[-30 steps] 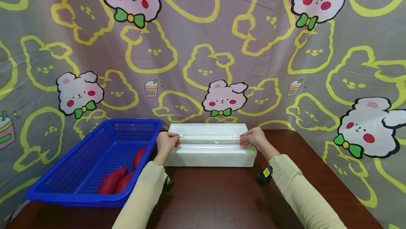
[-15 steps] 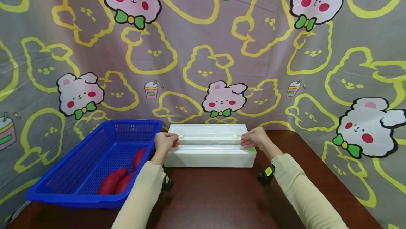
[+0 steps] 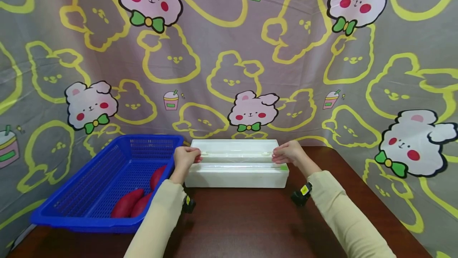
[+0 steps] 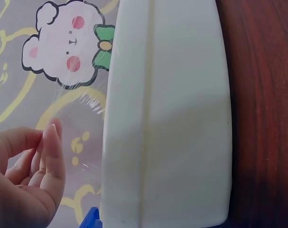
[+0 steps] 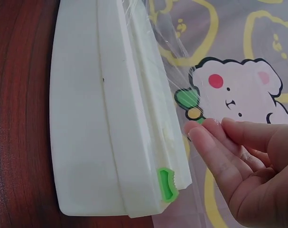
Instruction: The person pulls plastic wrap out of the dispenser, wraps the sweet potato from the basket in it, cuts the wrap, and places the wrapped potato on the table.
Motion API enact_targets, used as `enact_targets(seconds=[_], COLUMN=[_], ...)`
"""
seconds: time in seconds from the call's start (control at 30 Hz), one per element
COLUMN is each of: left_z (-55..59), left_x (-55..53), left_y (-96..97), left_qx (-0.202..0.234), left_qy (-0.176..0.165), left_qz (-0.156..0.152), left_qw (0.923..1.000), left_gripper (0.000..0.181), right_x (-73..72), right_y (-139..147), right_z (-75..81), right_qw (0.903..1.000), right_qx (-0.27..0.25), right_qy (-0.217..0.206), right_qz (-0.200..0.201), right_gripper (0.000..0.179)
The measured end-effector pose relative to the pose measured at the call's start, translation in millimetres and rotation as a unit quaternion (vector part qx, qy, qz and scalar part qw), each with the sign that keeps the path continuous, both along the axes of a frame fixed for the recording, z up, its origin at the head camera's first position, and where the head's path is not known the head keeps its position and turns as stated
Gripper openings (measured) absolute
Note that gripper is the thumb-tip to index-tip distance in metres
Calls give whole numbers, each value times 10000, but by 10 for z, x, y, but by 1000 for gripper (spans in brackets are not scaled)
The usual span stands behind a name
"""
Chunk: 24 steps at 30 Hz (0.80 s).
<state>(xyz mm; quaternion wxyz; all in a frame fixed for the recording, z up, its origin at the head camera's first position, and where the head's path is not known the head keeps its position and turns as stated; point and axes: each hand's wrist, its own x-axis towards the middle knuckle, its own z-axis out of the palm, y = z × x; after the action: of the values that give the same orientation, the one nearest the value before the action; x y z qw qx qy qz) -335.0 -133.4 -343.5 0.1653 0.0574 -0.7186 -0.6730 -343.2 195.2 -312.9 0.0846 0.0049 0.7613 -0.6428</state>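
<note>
A long white cling film dispenser (image 3: 236, 179) sits on the table with its lid (image 3: 234, 145) raised at the back. Clear cling film (image 4: 89, 102) stretches up out of it between my hands. At the dispenser's left end, my left hand (image 3: 184, 160) pinches one corner of the film between thumb and fingers. My right hand (image 3: 291, 153) pinches the other corner at the right end, where creased film (image 5: 178, 50) runs to the fingertips in the right wrist view. A green slide cutter (image 5: 167, 185) sits at the dispenser's right end, below that hand.
To the left stands a blue plastic basket (image 3: 89, 222) holding several red sweet potatoes (image 3: 127, 203). Behind the dark brown wooden table (image 3: 247, 226) hangs a cartoon-printed curtain (image 3: 229, 31). The basket's right rim is close to my left forearm.
Both hands have risen slightly and moved a little further apart, still pinching the film. The dispenser and the basket have stayed in place.
</note>
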Motion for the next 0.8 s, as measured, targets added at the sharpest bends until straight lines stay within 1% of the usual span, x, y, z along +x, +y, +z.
enact_targets(seconds=[0.13,0.3,0.6,0.8], left_z=[26,65,140,202], left_x=[0,2,-14,-14], left_y=[-2,-3,6,21], left_qx=[57,146,195,227], left_qy=[54,26,100,131], left_qz=[-16,36,27,79], left_qw=[10000,9999,9998,9996], left_gripper=[17,16,18,19], right_x=[16,38,3,-4], right_y=[-4,-18,-9,5], right_z=[40,88,141,193], right_qw=[10000,10000,9998,9999], right_qx=[32,64,-128,-31], right_qy=[10,46,37,75], right_qz=[-24,-41,-118,-63], right_gripper=[31,30,30,32])
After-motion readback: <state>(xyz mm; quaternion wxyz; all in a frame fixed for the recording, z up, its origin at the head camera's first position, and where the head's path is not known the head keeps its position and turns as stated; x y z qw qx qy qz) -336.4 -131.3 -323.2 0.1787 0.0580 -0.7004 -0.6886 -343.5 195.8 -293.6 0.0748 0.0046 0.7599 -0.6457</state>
